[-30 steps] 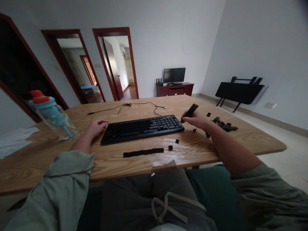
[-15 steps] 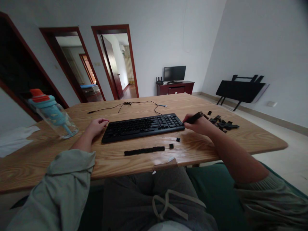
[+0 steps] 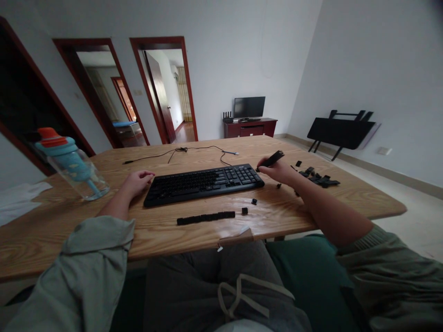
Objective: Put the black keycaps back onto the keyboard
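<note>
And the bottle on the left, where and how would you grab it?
I'd wrap the clear body of the bottle, below the blue collar, coming from its right, the side facing the left hand. It's roughly cylindrical and stands on its base; white paper lies on the other side.

Single cam, on wearer's head, looked fwd & down over the table from its near side. Lap was closest, at btm of pic; kbd sat approx. mid-frame, fairly near; TV & back wall were far off, up top. View was v. wide.
</note>
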Available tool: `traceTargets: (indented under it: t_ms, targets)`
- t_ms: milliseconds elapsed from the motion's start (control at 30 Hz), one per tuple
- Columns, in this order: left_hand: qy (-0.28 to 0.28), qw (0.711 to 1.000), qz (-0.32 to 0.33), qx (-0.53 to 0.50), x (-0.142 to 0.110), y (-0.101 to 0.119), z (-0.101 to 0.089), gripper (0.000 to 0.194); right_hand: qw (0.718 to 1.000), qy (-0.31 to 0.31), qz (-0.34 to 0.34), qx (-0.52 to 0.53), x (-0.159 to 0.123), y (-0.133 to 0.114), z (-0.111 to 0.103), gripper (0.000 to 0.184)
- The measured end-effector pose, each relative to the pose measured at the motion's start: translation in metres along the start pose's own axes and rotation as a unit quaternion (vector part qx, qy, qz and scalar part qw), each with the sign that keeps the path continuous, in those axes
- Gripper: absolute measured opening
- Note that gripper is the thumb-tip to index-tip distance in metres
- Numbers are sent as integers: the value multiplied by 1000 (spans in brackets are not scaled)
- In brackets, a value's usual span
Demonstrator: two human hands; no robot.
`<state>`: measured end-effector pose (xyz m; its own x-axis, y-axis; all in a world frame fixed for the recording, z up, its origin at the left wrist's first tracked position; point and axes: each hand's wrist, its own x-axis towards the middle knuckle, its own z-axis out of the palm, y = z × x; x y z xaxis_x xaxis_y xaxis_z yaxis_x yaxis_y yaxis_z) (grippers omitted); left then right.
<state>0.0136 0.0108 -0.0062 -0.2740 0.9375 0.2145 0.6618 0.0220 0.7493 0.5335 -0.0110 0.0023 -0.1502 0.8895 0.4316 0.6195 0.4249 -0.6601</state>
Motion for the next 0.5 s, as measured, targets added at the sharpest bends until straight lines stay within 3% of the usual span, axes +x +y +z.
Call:
traceTargets:
  t_ms: [267,500]
  targets:
    - [0,1000,12,19,2,0,0,31,999,-3,-35,-34,-41,-4,3,12]
    - [3,1000,22,16,-7,7,0,29,993,-29,-55,-96,-59,-13,6,11]
